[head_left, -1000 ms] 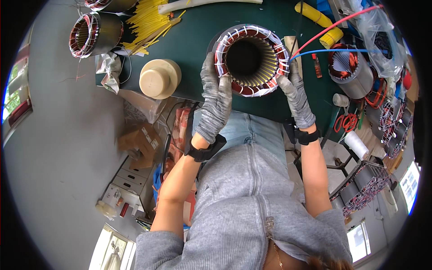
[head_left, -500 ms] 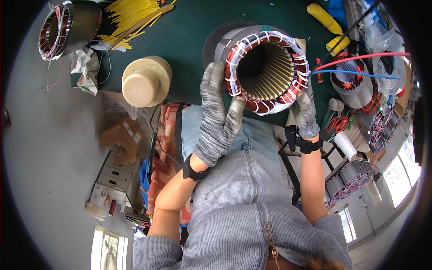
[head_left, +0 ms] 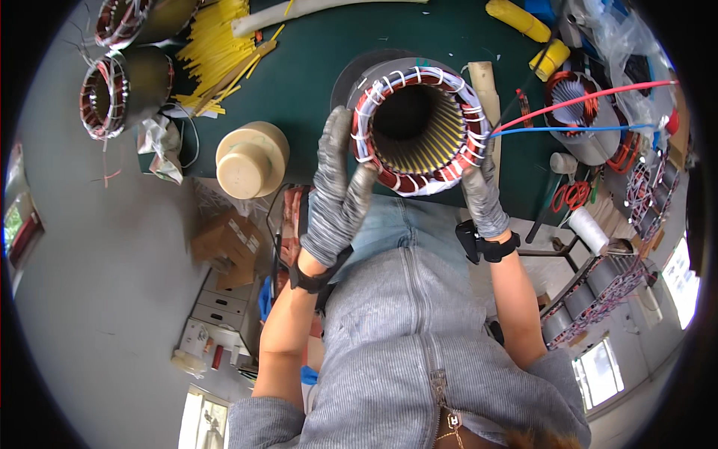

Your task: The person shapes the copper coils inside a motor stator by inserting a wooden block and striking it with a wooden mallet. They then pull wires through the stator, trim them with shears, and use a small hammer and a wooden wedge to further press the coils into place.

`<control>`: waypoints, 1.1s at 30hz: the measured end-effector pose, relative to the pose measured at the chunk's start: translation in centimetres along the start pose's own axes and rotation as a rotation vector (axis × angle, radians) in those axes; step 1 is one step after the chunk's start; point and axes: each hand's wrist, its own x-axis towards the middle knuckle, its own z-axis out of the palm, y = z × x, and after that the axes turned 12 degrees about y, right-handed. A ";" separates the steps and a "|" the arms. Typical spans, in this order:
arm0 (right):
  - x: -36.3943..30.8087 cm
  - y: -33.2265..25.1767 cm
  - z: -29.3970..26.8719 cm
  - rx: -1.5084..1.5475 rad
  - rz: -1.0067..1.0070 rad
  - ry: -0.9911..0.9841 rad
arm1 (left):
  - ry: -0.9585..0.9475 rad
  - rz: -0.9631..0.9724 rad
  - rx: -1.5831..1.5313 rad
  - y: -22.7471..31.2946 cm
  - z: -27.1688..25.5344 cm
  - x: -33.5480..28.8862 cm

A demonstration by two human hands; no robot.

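Far-left stators: two wound cores at the bench's end, the nearer one (head_left: 146, 84) on its side.
Yellow strips: a loose fan (head_left: 213, 56) on the green bench (head_left: 303, 86), beyond a crumpled wrapper (head_left: 159, 146).
Cream block: a stepped round piece (head_left: 252, 157) near the bench edge, apart from both hands.
Left hand: gloved (head_left: 335, 198), spread wide, holding the stator's left side, fingers stretched along the outer wall, thumb at the lower rim.
Stator: the laced, red-wound core (head_left: 437, 146) sits between the hands over the bench, its open end tilted toward the wearer; whether its base bears on something cannot be told.
Step in hand: seemingly steadying and angling this core with both hands.
Right hand: gloved (head_left: 482, 194), holding the right side, thumb near the rim, other fingers partly hidden.
Next move: any turn or lift calls for even pressure from both palms, off the lacing.
Leads: red (head_left: 598, 96) and blue (head_left: 598, 129), running rightward from the rim; they need to stay free of snags.
Far right: another wound core (head_left: 594, 138), with red-handled scissors (head_left: 571, 196) nearer the wearer.
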 end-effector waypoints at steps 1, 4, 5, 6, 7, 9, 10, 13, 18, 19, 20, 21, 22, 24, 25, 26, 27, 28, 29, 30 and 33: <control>-0.3 -1.1 -0.1 -0.083 -0.005 -0.028 | -0.017 0.171 0.248 0.4 -1.1 0.7; -1.4 -1.1 -3.7 -0.185 0.044 0.007 | 0.107 0.367 0.739 2.3 -4.3 0.9; -1.8 0.2 -5.0 -0.612 -0.129 0.039 | 0.226 0.402 0.878 1.7 -5.7 0.3; -2.5 1.5 -6.4 -1.051 -0.287 0.089 | 0.340 0.435 1.000 0.4 -6.5 -0.4; -3.0 3.0 -7.4 -1.208 -0.387 0.208 | 0.354 0.362 1.122 0.0 -7.1 -1.1; -4.0 5.3 -9.6 -1.276 -0.291 0.268 | 0.310 0.325 1.157 -3.0 -8.4 -1.3; -4.3 5.6 -9.8 -1.281 -0.210 0.260 | 0.315 0.335 1.066 -4.7 -9.1 -1.2; -4.1 6.3 -10.7 -1.111 -0.215 0.246 | 0.337 0.455 1.085 -6.7 -10.4 0.2; -1.8 6.5 -13.6 -1.289 -0.201 0.299 | 0.229 0.341 1.517 -3.6 -11.3 3.3; -1.7 6.2 -14.2 -1.356 -0.150 0.334 | 0.268 0.311 1.701 -0.7 -8.8 3.3; -1.4 5.5 -14.4 -1.415 -0.107 0.359 | 0.277 0.319 1.707 1.1 -7.9 3.4; -1.2 4.8 -14.3 -1.406 -0.117 0.361 | 0.293 0.303 1.201 2.3 -7.3 3.7; -1.0 4.4 -13.8 -1.376 -0.192 0.394 | 0.293 0.279 0.697 3.4 -6.5 3.9; -0.8 4.2 -12.4 -1.335 -0.280 0.421 | 0.099 -0.368 -0.278 7.5 -1.9 3.0; -0.8 4.9 -11.7 -1.175 -0.376 0.474 | -0.168 -0.150 -0.292 10.6 0.9 2.4; -0.7 5.0 -10.5 -1.007 -0.473 0.515 | -0.253 -0.099 -0.093 12.7 2.8 2.8; -0.5 3.5 -8.4 -0.899 -0.501 0.435 | -0.325 -0.051 0.107 13.4 4.1 3.7; -0.4 1.8 -6.3 -0.792 -0.526 0.356 | -0.309 -0.048 0.108 13.1 5.0 4.6; -0.5 2.4 -5.4 -0.594 -0.526 0.344 | -0.223 -0.203 0.356 12.4 6.7 5.5; -0.6 1.3 -3.9 -0.310 -0.324 0.290 | -0.121 -0.372 0.605 11.7 7.3 6.1; 0.6 0.2 -0.7 -0.185 -0.318 0.257 | -0.105 -0.431 0.361 9.8 6.1 4.5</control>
